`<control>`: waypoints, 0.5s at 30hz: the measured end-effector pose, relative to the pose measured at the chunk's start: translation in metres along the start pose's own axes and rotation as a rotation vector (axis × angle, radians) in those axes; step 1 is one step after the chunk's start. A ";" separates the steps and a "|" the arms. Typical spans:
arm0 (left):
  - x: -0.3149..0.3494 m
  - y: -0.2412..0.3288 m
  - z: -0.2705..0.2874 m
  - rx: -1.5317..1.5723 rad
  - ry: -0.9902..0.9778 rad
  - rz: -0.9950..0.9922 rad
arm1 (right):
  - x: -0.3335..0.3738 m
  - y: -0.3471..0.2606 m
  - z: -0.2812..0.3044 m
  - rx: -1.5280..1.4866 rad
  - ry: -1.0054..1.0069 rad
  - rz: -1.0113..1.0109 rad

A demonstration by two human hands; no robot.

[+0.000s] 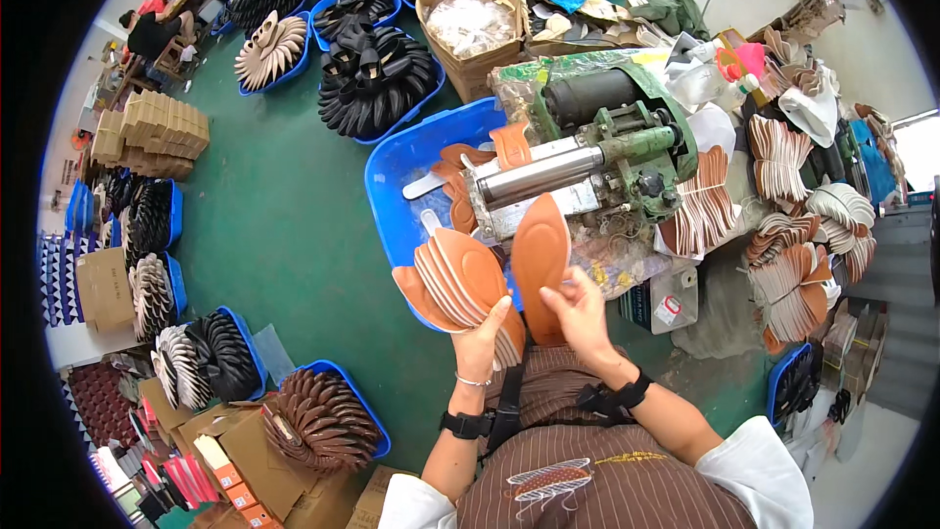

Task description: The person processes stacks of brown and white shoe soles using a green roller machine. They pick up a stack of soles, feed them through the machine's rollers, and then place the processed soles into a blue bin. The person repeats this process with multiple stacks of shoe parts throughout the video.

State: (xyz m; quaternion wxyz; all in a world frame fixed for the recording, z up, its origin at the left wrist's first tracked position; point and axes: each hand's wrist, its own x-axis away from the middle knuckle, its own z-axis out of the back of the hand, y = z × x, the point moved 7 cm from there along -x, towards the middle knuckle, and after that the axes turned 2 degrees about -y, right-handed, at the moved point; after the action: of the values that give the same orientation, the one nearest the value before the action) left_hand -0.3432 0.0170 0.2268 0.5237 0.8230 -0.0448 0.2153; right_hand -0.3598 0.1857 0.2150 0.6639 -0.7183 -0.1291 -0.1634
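A fanned stack of tan insoles (464,279) with pale edges is gripped in my left hand (477,345), thumb on top. My right hand (582,315) pinches a single tan insole (541,250) near its lower half, upright beside the stack. Just beyond both hands stands a green machine (641,162) with a shiny metal roller (543,176). One tan insole piece (510,145) lies at the roller's far side. Left of the machine, a blue tub (384,176) holds more tan insoles (456,168), partly hidden by the stack.
Bundles of tan and white insoles (703,201) sit right of the machine. A cardboard box (468,59) of clear plastic stands behind the tub. Blue tubs of black shoe parts (377,88) line the far side. Brown parts (318,421) fill a tub at lower left. Far left, a person (155,37) sits.
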 end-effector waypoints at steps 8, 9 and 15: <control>0.000 -0.004 -0.006 0.168 -0.043 0.132 | -0.048 -0.020 -0.007 -0.006 -0.115 0.043; -0.002 -0.005 -0.008 0.137 -0.022 0.119 | -0.033 -0.006 -0.019 0.079 -0.217 0.060; -0.003 -0.008 -0.004 0.097 0.025 0.070 | -0.023 0.026 0.027 -0.051 0.120 -0.044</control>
State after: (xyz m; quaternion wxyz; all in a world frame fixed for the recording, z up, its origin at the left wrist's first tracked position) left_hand -0.3444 0.0243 0.2204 0.4761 0.8425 -0.0564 0.2456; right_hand -0.3685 0.2114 0.1803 0.6481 -0.7209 -0.1006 -0.2238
